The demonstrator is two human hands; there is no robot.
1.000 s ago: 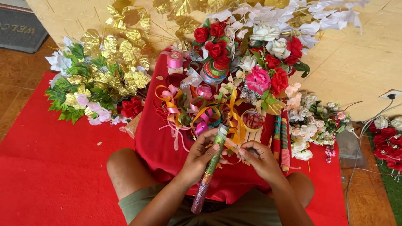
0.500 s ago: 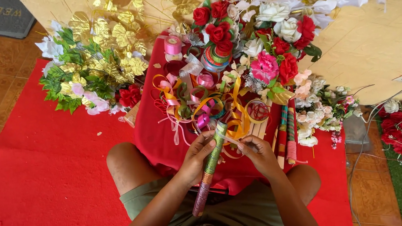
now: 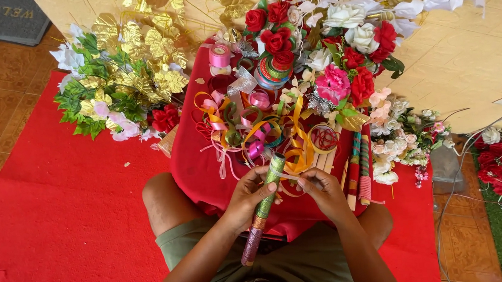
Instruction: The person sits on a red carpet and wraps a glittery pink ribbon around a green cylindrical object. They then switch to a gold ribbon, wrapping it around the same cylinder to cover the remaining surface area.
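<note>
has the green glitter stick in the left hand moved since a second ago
No. The green glitter stick lies at the same slant in the left hand, its top just below the orange ribbon loops on the red cloth, as before.

Glittery green-and-pink wrapped stick [image 3: 264,209]; glossy satin ribbons [image 3: 275,136]; matt red cloth [image 3: 195,164]; metallic gold foil leaves [image 3: 147,59]; fabric roses [image 3: 275,33]; felt-like red carpet [image 3: 46,225].
</note>
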